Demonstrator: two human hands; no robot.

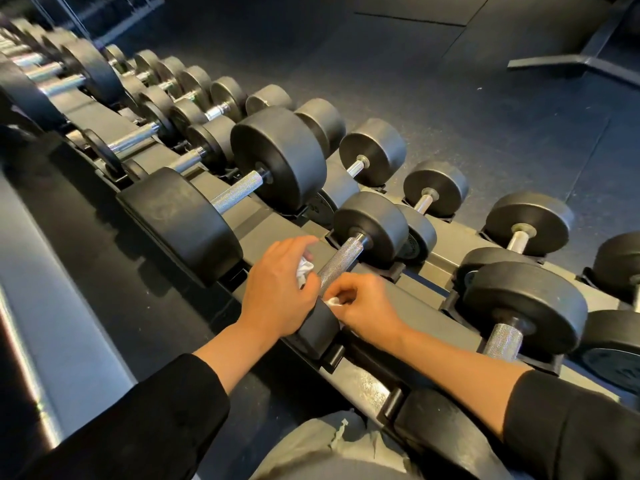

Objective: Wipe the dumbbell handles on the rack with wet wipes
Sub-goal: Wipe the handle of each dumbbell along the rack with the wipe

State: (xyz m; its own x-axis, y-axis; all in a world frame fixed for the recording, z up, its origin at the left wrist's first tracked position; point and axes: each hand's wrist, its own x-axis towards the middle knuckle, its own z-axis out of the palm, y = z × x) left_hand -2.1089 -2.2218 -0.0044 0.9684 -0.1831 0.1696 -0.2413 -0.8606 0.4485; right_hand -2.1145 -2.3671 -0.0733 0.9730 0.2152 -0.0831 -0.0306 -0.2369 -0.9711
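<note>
1. Nearest the camera: black sleeves [149, 427] on both forearms, pushed back from the wrists, with a fold of grey clothing [332, 445] between them at the bottom edge.
2. Just beyond: left hand [277, 289] reaching over the near weight [317, 327] of a small dumbbell on the rack [398, 296], fingers curled round a crumpled white wet wipe [304, 270] held against the left side of the knurled handle [341, 263].
3. Beside it: right hand [367, 306] at the near end of the same handle, fingers curled and pinching a small white bit of wipe [333, 301] where the handle meets the near weight.
4. Same dumbbell lying across the rack's two angled rails, far weight [372, 226] seated in a black cradle, most of the handle's length bare between the hands and that weight.
5. To the right, on the same tier: another dumbbell [519, 303] with a short knurled handle, untouched.
6. To the left: a much larger dumbbell [221, 199] with thick black weights and a long knurled handle, resting on the rack.
7. Farther back: a second row of smaller dumbbells [374, 150] on the far side of the rack, and a long line of big ones [79, 74] receding to the upper left.
8. Beyond everything: dark rubber floor [450, 98] and the foot of a metal frame [571, 62] at the upper right.
</note>
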